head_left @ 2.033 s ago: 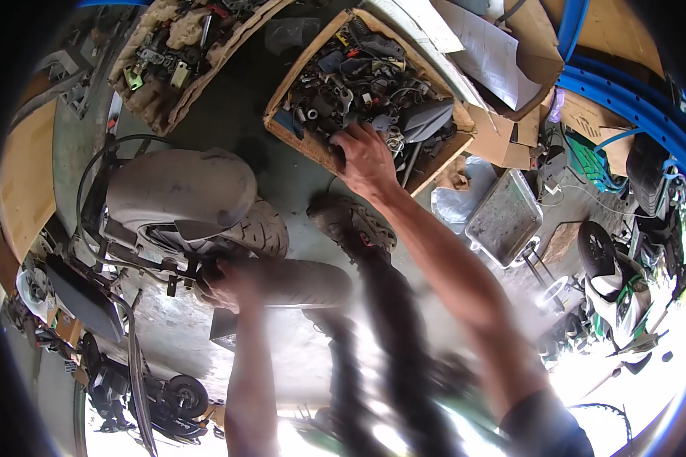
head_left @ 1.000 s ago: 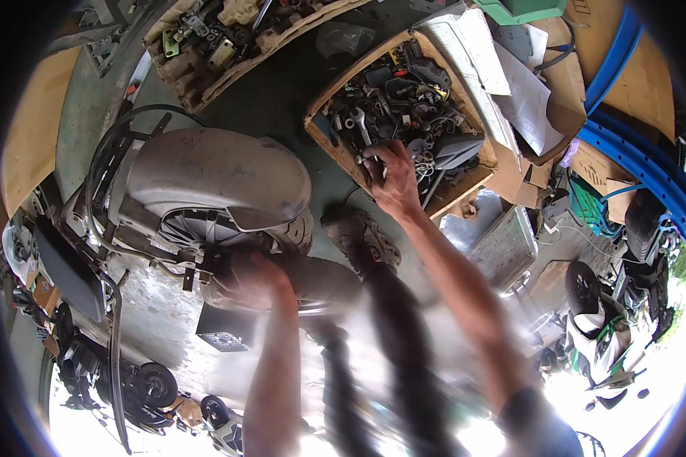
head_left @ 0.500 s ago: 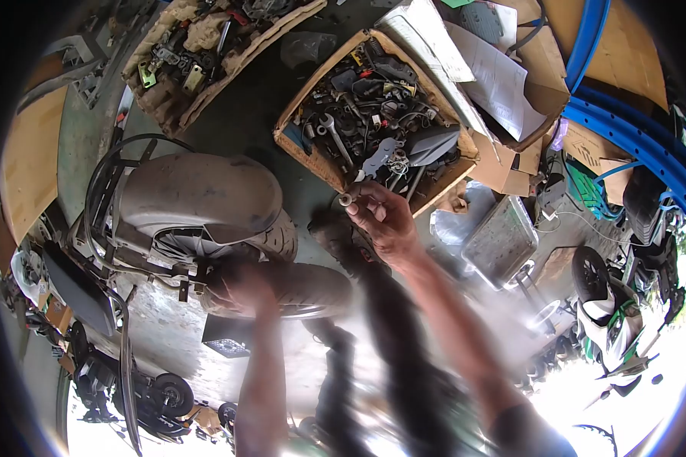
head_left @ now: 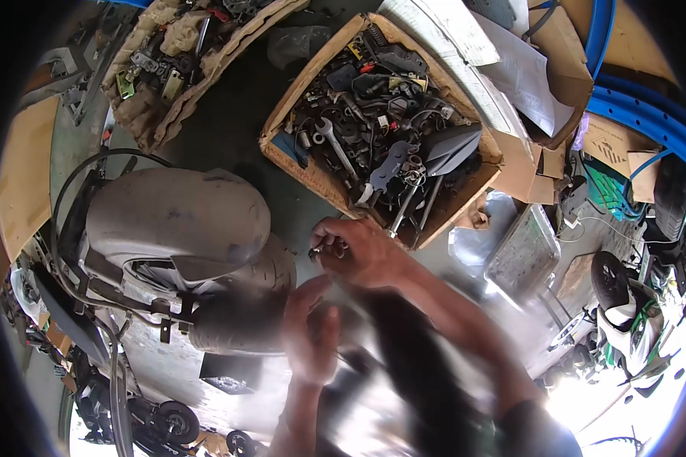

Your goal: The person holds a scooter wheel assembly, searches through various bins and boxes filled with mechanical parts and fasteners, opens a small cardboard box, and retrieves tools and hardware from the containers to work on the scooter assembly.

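Observation:
My right hand (head_left: 367, 253), just below the near corner of the parts box, has its fingertips pinched on a small metal piece (head_left: 315, 252) that looks like a nut or bushing. Slightly lower and to the left is my left hand (head_left: 310, 335), blurred, with thumb and fingers apart and nothing visible in it. Its fingertips come close to the right hand; I cannot tell whether they touch. Behind the left hand is a dusty tyre (head_left: 232, 324), below a dusty brown motorcycle fender (head_left: 175, 213).
A box (head_left: 316, 171) full of metal parts, with an open-end wrench (head_left: 335, 146) on top, stands ahead. A second carton (head_left: 198, 99) of parts is at upper left. On the right are a metal tray (head_left: 522, 247), a blue rack (head_left: 640, 114) and a small motorbike (head_left: 625, 327).
My left hand has come away from the tyre and moved right, beside my right hand. My right hand has drawn down and left, still pinching the small metal piece. The view has shifted slightly.

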The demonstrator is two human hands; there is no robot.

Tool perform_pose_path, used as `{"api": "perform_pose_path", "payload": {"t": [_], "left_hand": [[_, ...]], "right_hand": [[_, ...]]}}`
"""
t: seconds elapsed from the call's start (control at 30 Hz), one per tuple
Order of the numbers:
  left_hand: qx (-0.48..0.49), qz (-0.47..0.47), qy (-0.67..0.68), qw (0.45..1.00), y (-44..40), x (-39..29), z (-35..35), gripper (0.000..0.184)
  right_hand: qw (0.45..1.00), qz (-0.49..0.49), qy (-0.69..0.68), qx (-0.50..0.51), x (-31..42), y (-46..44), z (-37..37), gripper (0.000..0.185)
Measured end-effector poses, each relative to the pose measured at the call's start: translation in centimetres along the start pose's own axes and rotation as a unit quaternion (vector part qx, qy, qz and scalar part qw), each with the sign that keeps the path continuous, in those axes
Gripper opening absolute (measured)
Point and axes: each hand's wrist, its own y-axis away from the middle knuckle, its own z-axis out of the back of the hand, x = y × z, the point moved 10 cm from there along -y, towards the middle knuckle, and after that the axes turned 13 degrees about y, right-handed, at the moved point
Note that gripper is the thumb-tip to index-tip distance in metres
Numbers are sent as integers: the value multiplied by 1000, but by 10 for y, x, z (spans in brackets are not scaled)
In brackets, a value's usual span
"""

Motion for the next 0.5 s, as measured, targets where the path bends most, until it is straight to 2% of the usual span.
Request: {"api": "perform_pose_path", "payload": {"t": [0.07, 0.13, 0.2, 0.27, 0.33, 0.43, 0.5], "left_hand": [[38, -59, -95, 993, -3, -13, 2, 32], [44, -79, -115, 989, 1, -8, 9, 31], [40, -72, -107, 991, 0, 2, 22, 29], [81, -25, -160, 984, -3, 16, 25, 28], [76, -25, -131, 988, -5, 15, 30, 31], [94, -19, -94, 991, -1, 16, 32, 33], [121, -35, -101, 987, 1, 14, 29, 35]], "right_hand": [[999, 37, 28, 20, 8, -15, 0, 16], [992, 59, 83, 71, 15, -27, -10, 18], [988, 68, 112, 77, 19, -39, -12, 20], [979, 93, 157, 90, 22, -45, -16, 19], [970, 118, 200, 66, 25, -46, -14, 18], [964, 126, 213, 95, 19, -46, -21, 18], [976, 71, 190, 82, 8, -44, -18, 18]]}}
